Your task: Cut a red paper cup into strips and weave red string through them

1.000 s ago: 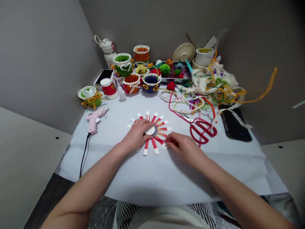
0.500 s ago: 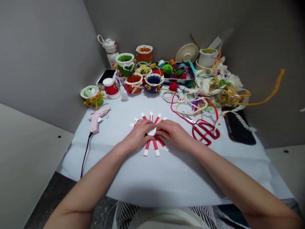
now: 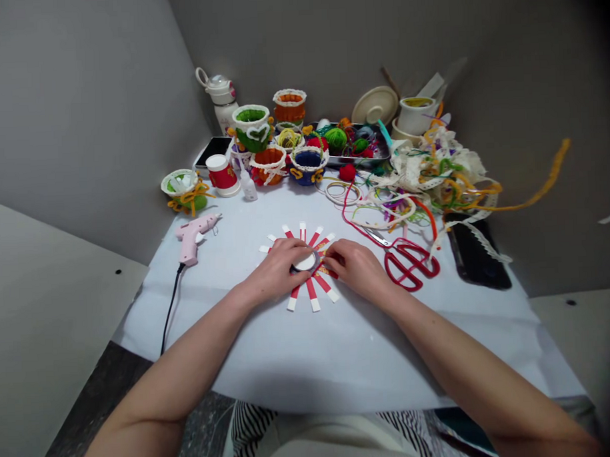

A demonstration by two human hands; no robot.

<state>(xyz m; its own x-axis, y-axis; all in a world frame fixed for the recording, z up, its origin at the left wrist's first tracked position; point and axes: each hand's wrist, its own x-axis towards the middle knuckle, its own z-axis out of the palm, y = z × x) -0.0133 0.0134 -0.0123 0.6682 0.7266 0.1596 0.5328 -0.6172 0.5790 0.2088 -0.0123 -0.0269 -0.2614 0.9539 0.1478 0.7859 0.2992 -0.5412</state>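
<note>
A paper cup cut into strips (image 3: 312, 295) lies splayed flat on the table like a sun, its strips red with white ends. At its middle is the round white base (image 3: 305, 262), with a dark grey band around its edge. My left hand (image 3: 281, 264) grips this middle from the left, thumb on the near side and fingers on the far side. At the right edge of the base, my right hand (image 3: 350, 261) has its thumb and fingers pinched together over the strips. What lies between those fingertips is too small to make out.
A pink glue gun (image 3: 195, 237) lies to the left, its cord running off the near edge. Red-handled scissors (image 3: 411, 265), a phone (image 3: 478, 252) and tangled yarn and lace (image 3: 443, 170) are on the right. Several yarn-covered cups (image 3: 309, 167) stand at the back.
My right hand has shifted slightly right, away from the middle of the cup, uncovering more of the white base and grey band. My left hand has stayed in place.
</note>
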